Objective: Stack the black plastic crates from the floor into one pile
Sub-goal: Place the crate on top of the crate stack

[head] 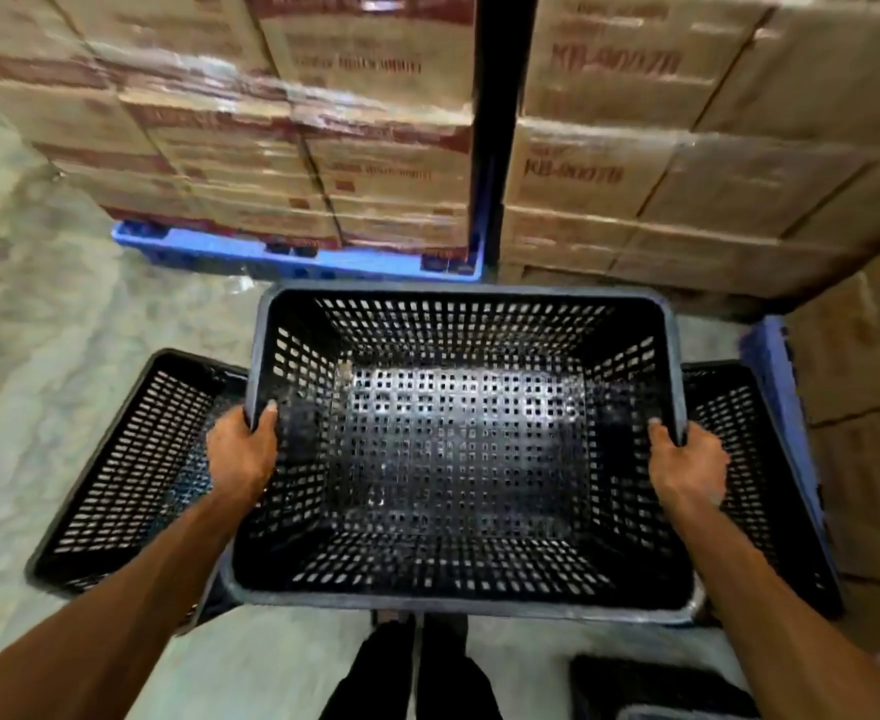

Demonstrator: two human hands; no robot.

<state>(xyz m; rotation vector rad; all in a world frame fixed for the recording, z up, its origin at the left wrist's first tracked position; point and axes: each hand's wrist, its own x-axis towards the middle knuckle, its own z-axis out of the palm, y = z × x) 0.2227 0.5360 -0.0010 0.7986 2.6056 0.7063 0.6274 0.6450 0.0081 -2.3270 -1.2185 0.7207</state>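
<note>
A black crate [458, 449] is held off the floor [37, 330] in both hands, open side up, its perforated bottom and walls seen from above. The left hand [243, 452] is closed on the crate's left rim, the thumb hooked over the inner edge and the fingers hidden beneath the rim. The right hand [687, 462] is closed on the right rim in the same way, thumb inside. Both forearms run in from the lower corners. Below and between the hands, under the near edge of the crate, dark trouser legs [411, 672] are seen.

Beyond and below the left hand, a second crate [131, 475] lies on the floor, partly covered by the held one. Beneath the right hand, a third crate [754, 475] is seen, also partly covered; whether it touches the held crate cannot be told. Near the right forearm, at the lower edge, part of another dark crate [656, 688] shows, blurred.

Further from the hands, a blue pallet [250, 252] rests on the floor, loaded with wrapped cardboard boxes [323, 148]. To the right of a dark upright post [500, 96], more boxes [687, 174] are stacked.
</note>
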